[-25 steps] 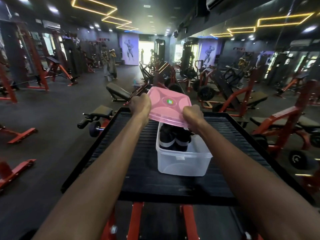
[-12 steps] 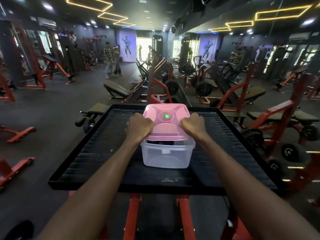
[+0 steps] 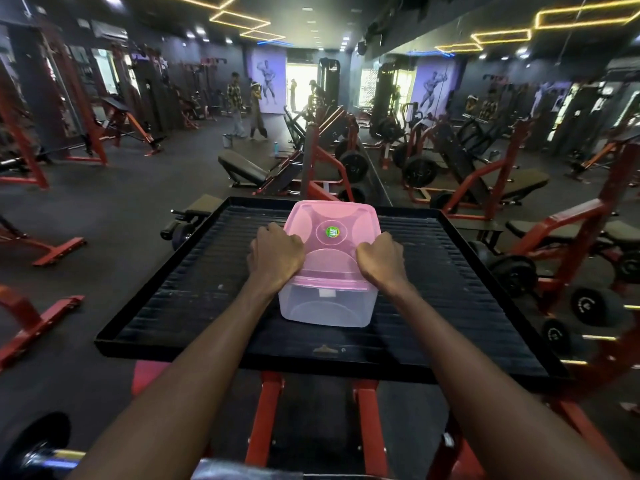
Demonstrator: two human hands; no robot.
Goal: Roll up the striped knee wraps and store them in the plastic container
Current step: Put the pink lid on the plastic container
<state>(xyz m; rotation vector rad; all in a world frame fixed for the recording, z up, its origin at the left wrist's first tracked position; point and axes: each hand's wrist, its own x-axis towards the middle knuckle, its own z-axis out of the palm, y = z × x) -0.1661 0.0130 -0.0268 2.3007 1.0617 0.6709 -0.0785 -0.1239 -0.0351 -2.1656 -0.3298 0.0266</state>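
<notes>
Lid on, both our hands pressing down.

Our left hand [image 3: 275, 256] and right hand [image 3: 380, 259], fingers curled, press the pink lid's [image 3: 330, 237] side edges on the plastic container [image 3: 327, 306], mid-platform [image 3: 194, 289]; ribbed surface lies bare all round to its raised rim.

A pink lid [image 3: 330, 237], held tilted above the open plastic container [image 3: 327, 304] a second ago, now sits flat on its rim. The left hand [image 3: 275, 258] and right hand [image 3: 381, 259] have dropped with it, pressing down on its near corners.
</notes>
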